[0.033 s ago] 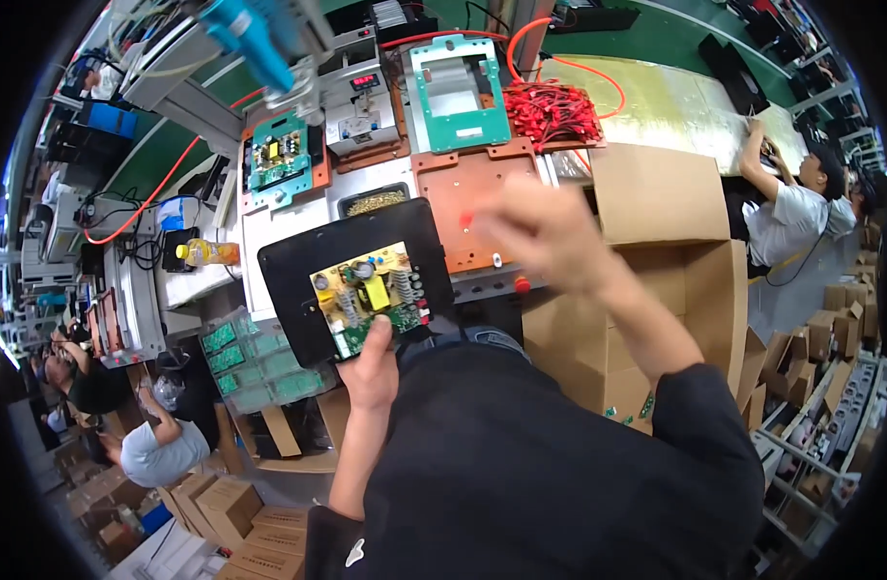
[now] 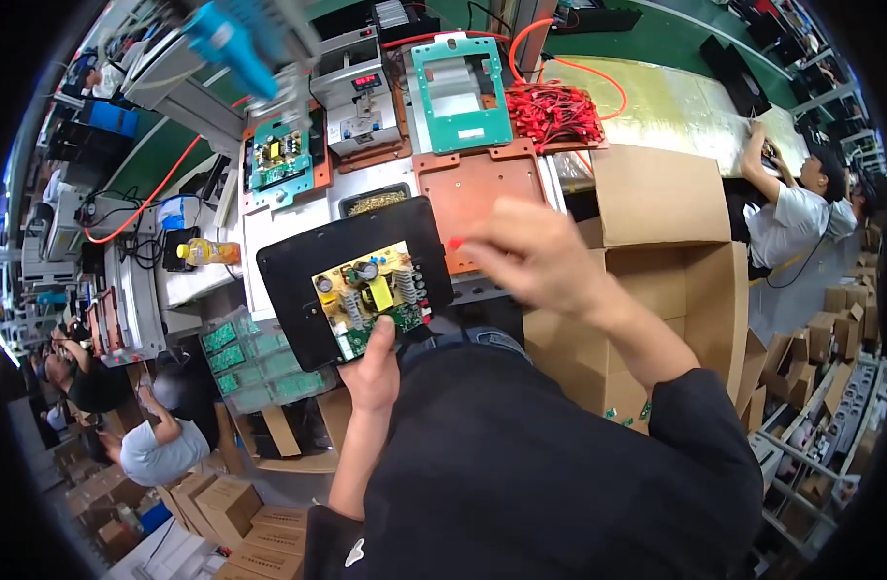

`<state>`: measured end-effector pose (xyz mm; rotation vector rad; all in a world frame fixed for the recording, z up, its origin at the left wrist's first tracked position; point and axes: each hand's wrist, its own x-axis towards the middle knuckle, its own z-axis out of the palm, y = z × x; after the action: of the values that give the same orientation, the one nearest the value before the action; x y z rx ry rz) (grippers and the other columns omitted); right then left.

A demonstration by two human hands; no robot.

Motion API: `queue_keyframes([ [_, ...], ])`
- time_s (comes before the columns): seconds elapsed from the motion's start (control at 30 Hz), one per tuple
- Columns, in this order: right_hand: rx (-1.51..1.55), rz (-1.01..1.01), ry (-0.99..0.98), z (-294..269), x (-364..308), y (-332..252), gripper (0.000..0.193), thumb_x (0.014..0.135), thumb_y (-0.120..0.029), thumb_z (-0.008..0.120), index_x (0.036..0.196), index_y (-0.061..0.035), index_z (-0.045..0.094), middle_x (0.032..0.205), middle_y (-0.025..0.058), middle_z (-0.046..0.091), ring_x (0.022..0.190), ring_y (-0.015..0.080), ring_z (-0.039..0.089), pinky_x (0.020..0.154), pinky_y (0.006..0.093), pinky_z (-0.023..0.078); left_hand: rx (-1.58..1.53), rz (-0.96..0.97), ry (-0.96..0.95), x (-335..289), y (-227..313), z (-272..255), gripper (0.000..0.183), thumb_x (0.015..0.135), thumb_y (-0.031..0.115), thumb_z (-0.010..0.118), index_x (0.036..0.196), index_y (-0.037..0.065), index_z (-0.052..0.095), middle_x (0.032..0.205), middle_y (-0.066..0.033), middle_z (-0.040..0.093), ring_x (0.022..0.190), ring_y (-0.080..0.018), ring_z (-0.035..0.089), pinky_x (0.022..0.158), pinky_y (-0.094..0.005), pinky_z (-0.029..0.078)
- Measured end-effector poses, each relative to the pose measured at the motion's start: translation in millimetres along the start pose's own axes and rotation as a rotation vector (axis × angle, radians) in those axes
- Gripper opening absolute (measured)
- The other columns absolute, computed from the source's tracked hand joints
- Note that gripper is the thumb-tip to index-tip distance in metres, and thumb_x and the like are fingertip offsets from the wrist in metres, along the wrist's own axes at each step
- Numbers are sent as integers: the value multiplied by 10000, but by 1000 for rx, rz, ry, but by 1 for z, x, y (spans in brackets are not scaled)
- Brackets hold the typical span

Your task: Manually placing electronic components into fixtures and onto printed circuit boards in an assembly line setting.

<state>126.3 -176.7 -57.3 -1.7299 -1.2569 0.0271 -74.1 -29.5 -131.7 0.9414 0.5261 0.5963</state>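
My left hand grips a black flat panel at its near edge. On the panel lies a circuit board with a yellow transformer, capacitors and metal heat sinks. My left thumb presses on the board's near, green part; the other fingers are hidden beneath. To the right of the panel my right hand is raised, slightly blurred, its fingers closed in a pinch. A small red piece shows at the fingertips; its kind is too small to make out.
An orange fixture plate lies beyond my right hand, near a green frame and a heap of red wires. A tray of small brass-coloured parts sits behind the panel. An open cardboard box stands at right; a blue tool hangs upper left.
My right hand has come slightly down and left, toward the panel, with the small red piece. The blue tool has shifted a little left. My left hand and the panel have hardly moved.
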Motion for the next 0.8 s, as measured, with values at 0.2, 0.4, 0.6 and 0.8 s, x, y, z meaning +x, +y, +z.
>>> queue_keyframes([
  [0.2, -113, 3, 94, 36, -2, -16, 125, 815, -68, 755, 936, -48, 728, 726, 68, 592, 587, 202, 600, 510, 334, 464, 91, 132, -3, -10, 2, 2, 618, 881, -49, 617, 1445, 7, 370, 1364, -108, 513, 1239, -214, 524, 1051, -367, 419],
  [0.4, -45, 32, 114, 48, -2, -16, 124, 826, -50, 741, 945, -22, 720, 746, 68, 615, 607, 212, 612, 533, 326, 477, 572, 374, -3, -16, 2, -2, 511, 860, -14, 703, 1322, -49, 488, 1228, -118, 597, 1102, -211, 593, 962, -341, 463],
  [0.6, 40, 76, 133, 54, -9, -13, 117, 845, -43, 723, 953, 0, 714, 763, 85, 622, 648, 220, 626, 566, 325, 484, 701, 493, -87, -20, 6, 0, 487, 857, 7, 735, 1295, -46, 530, 1203, -119, 621, 1057, -211, 619, 947, -341, 478],
  [0.8, 104, 143, 88, 62, -13, 4, 119, 884, -79, 698, 969, 2, 711, 773, 100, 629, 690, 237, 628, 630, 320, 492, 789, 483, -183, -15, 16, 15, 394, 844, -12, 743, 1209, -34, 599, 1112, -91, 673, 964, -179, 670, 891, -326, 514],
])
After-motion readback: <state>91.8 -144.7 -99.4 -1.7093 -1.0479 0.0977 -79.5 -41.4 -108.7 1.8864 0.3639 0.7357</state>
